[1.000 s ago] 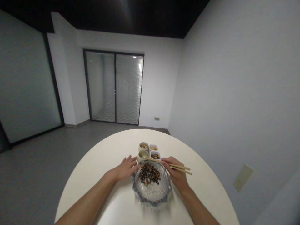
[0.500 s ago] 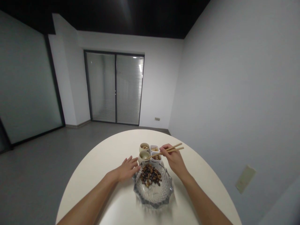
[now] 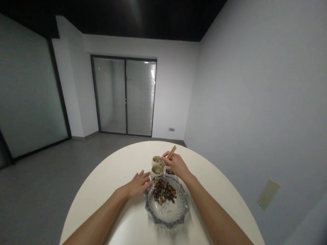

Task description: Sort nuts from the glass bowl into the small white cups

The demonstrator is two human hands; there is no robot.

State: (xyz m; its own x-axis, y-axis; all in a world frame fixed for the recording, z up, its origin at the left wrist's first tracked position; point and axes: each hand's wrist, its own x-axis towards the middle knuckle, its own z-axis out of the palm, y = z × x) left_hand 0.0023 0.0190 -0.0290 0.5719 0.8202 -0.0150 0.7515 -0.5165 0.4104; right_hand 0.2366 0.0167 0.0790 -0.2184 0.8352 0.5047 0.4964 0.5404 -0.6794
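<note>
A pair of wooden chopsticks [image 3: 171,152] is in my right hand [image 3: 177,165], their tips down in the near left cream cup [image 3: 154,174]. Whether the tips pinch anything is too small to tell. My left hand [image 3: 140,184] lies with fingers spread at the left rim of a scalloped glass bowl [image 3: 167,223], its thumb by the rim. Inside the bowl lies a heap of dark and brown seeds or nuts [image 3: 163,191]. Right of the near cup, a white square cup [image 3: 169,172] holds brown pieces. My right hand hides the other white cup behind it.
Behind the near cup stands another cream cup [image 3: 156,160] with pale nuts in it. Everything rests on a round cream table [image 3: 122,224]. A white wall [image 3: 242,102] runs along the right, and a glass double door [image 3: 125,97] is at the back.
My right hand has moved left and slightly up, over the cups. The chopsticks have swung from nearly level to steep, tips in the near cream cup. My left hand stays put.
</note>
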